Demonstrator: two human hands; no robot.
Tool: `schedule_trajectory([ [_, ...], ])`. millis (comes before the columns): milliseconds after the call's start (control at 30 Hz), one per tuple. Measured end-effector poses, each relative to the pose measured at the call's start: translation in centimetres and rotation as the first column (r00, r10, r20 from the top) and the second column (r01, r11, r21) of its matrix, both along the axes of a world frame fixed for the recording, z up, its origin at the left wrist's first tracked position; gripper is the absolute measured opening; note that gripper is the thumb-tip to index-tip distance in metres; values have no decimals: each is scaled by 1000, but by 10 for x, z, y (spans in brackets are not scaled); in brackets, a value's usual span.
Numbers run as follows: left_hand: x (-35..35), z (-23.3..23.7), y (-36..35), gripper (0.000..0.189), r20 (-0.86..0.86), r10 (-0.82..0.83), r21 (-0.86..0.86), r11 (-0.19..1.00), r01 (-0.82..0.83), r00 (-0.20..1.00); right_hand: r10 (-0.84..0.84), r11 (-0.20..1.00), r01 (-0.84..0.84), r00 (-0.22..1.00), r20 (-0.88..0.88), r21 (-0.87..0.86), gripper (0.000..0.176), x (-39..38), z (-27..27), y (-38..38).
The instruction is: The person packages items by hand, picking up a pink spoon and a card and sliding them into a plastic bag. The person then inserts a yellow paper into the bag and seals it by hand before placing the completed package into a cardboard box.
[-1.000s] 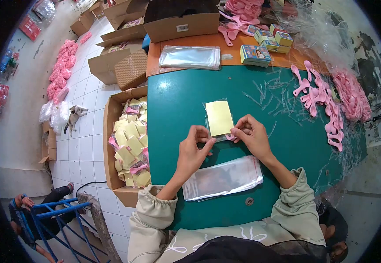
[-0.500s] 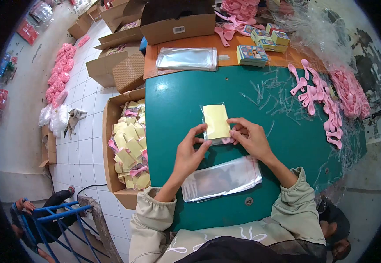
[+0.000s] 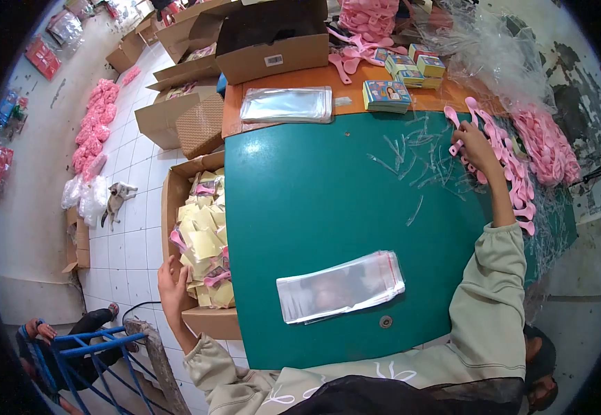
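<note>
My left hand (image 3: pixel 174 287) is over the near left rim of a cardboard box (image 3: pixel 176 187), its fingers apart and nothing in them. Inside that box lie many clear packets (image 3: pixel 207 243) with pale yellow cards and pink spoons. Far to the right, my right hand (image 3: pixel 477 146) reaches into a row of loose pink spoons (image 3: pixel 518 181). Its fingers are curled on a pink spoon (image 3: pixel 456 147), partly hidden by the hand. A stack of clear plastic sleeves (image 3: pixel 340 287) lies on the green table (image 3: pixel 300 207) in front of me.
At the back stand card stacks (image 3: pixel 386 97), another pile of clear sleeves (image 3: pixel 287 105) and an open carton (image 3: pixel 273 45). Clear plastic strips (image 3: pixel 411 155) litter the right side. A cat (image 3: pixel 115 202) is on the tiled floor. People sit at lower left and lower right.
The packet with the yellow card has left my hands. My left hand has moved left to the box, and my right hand has gone up and right to the spoons.
</note>
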State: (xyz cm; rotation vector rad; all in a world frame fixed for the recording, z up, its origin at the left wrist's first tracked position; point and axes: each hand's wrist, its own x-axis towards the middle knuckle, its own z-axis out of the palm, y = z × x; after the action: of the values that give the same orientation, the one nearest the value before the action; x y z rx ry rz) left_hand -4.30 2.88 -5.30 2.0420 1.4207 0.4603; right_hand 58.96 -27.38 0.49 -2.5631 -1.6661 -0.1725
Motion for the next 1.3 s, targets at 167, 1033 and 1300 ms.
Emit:
schedule_trajectory([
  [167,25,15,-8,38,194,-33,9,999,32,980,105,991,-89,982,157,-100,25,-3,11,4],
  [1033,237,44,-143,19,329,-823,26,498,867,463,142,734,489,568,-811,471,21,-232,52,-20],
  [1300,233,53,-131,13,397,-781,-52,506,861,483,61,883,312,665,-744,352,16,-247,50,-26],
])
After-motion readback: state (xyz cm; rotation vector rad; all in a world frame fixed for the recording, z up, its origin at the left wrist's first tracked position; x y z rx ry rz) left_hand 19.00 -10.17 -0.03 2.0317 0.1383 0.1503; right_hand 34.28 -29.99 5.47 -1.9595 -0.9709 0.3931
